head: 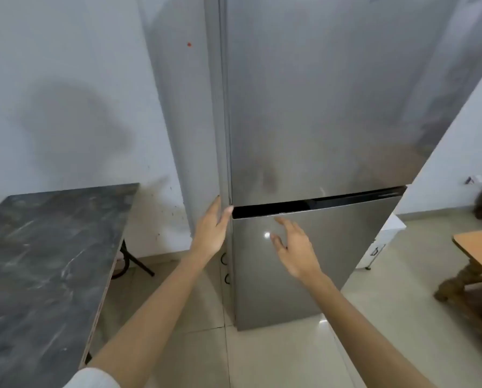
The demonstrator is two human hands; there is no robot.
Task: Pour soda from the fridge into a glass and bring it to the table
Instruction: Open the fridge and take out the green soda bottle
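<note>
A tall steel-grey fridge [318, 113] stands straight ahead with both doors closed. A dark gap [318, 203] separates the upper door from the lower one. My left hand [211, 231] rests flat on the fridge's left edge at the height of that gap, fingers on the side panel and thumb at the door's corner. My right hand [295, 247] hovers open in front of the lower door [332, 261], fingers spread, holding nothing. No soda or glass is in view.
A dark marble-patterned table [38, 261] stands at my left against the white wall. A wooden table [480, 247] with carved legs is at the right edge. A low white unit [385, 242] sits right of the fridge. Pale tiled floor [276, 357] lies below.
</note>
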